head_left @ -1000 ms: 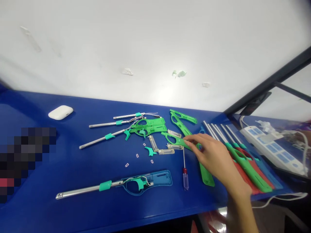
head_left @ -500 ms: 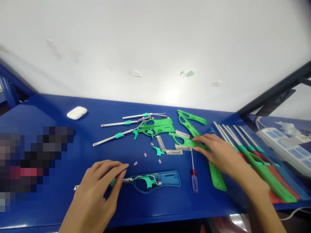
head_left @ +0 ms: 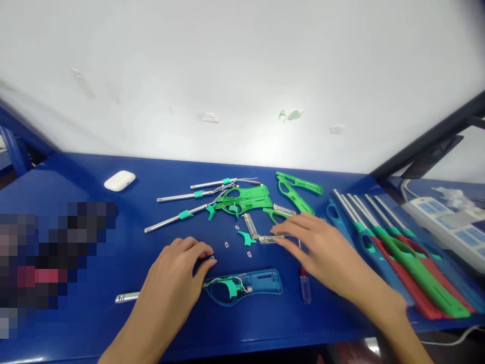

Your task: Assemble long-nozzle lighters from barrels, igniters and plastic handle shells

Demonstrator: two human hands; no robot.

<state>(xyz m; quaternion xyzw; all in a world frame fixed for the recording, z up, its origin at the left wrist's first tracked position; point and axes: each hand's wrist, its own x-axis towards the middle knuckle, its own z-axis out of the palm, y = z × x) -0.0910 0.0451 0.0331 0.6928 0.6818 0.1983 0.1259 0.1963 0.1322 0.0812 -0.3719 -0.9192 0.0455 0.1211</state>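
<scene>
The person's left hand [head_left: 174,273] arches over the near part of the blue bench [head_left: 212,328], its thumb and index finger drawn nearly together around a tiny pale pink plastic clip [head_left: 212,258]; whether they actually pinch it I cannot tell. The forearm and palm cross above a slim silver metal tube [head_left: 127,297], whose slotted tip emerges on the left. On the other side lies a translucent blue plastic handle shell [head_left: 265,281], open side up, with a teal plastic trigger [head_left: 231,288] and thin white wires [head_left: 227,277] inside. The person's right hand [head_left: 316,242] hangs further right, fingers slightly parted beside the end of a clear rectangular plastic piece [head_left: 267,239] lying flat on the bench; I cannot tell whether they grip it. Under its wrist side, a screwdriver with a translucent purple handle [head_left: 305,289] is partly covered. Between the two hands lie a loose teal branching plastic trigger [head_left: 247,238] and more pink clips. Behind these, bright green plastic handle shells [head_left: 246,197] sit close together, with a silver tube bearing a teal collar [head_left: 176,196] and two similar ones extending leftward. At far right, assembled long lighters with blue, red and green handles [head_left: 428,273] lie side by side near a white power strip [head_left: 466,242]. A smooth white oval case [head_left: 119,180] rests at back left.
</scene>
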